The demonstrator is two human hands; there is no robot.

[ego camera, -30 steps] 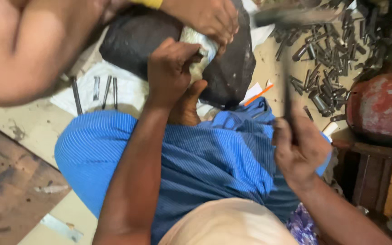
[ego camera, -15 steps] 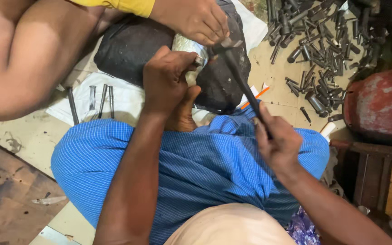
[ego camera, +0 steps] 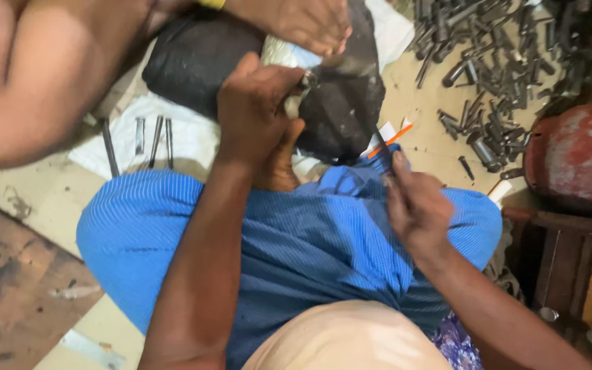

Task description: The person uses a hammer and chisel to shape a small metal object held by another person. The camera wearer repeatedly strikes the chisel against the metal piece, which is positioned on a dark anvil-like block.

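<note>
The left hand point(ego camera: 258, 103) is clamping a small pale metal piece point(ego camera: 294, 103) upright against the rounded black block point(ego camera: 340, 113) to steady it, while the right hand point(ego camera: 416, 205) is gripping a dark slender hammer handle point(ego camera: 384, 147) angled toward it.

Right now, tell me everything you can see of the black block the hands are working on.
The black block is a big, dark, rough lump, stone or iron by its look, lying on white sheets on the floor. The left hand presses a small pale piece against its top; another person's hand rests there too. Its right edge blurs.
</note>
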